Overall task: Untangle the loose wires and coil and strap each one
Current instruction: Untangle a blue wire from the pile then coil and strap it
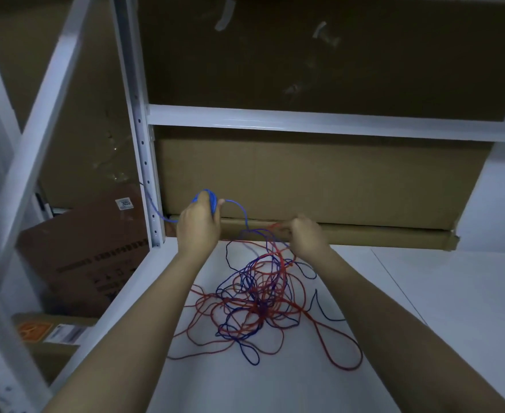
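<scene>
1. both forearms reach forward from the bottom edge, over a white shelf (424,293) that carries the work.
2. between the arms, on the shelf, lies a loose tangle where a red wire (319,320) and a dark blue wire (246,351) cross and loop through each other many times.
3. one red loop trails out toward the right forearm, and one narrow blue loop sticks out at the near edge of the tangle.
4. strands of both colours rise from the tangle up to the right hand (306,235), whose fingers are curled and pinch the red wire at the far end of the shelf; which other strands it holds is too blurred to tell.
5. further left, the left hand (199,225) is raised and closed around a small coil of blue wire (212,201) wound over its fingers.
6. from that coil one blue strand arcs across and down to the tangle near the right hand, and another hangs off to the left beside the white upright post (144,162).
7. behind the hands a long cardboard box (319,180) lies along the back of the shelf.
8. above it runs a white crossbar (319,122).
9. to the left, beyond the post, a brown carton (90,257) leans tilted, with a small white label on it.
</scene>
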### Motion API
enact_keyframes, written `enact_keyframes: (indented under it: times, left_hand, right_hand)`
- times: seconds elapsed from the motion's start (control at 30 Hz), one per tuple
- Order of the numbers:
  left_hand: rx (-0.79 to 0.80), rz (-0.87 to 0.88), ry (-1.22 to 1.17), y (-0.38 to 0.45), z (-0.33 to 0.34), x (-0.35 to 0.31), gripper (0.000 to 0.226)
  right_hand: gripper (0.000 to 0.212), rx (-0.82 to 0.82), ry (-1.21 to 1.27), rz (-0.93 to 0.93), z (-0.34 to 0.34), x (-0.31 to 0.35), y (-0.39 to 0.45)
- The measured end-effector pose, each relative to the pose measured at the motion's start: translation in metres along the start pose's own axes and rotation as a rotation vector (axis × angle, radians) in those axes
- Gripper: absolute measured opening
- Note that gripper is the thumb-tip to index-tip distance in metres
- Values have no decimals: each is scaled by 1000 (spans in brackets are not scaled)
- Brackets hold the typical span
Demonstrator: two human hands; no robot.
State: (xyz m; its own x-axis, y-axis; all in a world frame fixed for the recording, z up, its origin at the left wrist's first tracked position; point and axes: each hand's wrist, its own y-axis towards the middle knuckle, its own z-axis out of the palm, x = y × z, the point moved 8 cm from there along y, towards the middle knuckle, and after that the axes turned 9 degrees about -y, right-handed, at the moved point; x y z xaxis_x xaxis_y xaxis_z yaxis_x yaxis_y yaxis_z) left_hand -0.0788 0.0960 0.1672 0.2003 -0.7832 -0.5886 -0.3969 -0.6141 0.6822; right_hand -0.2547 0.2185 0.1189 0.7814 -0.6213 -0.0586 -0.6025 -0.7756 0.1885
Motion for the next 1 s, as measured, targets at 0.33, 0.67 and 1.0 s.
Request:
enact_keyframes:
  times: [0.33,0.67,1.0]
  left_hand:
    - [123,-136,-170,-12,0,14,36]
    - [-159,-208,-472,-6,-57,4,28]
    - [-124,-116,-437,3,-75,-23,27]
  right_hand:
    - [43,-164,691,-110,-9,21,-21]
    - [59,-58,865,-232,-23,86,-17]
    - [21,-696,1294,7,-119,57,-3]
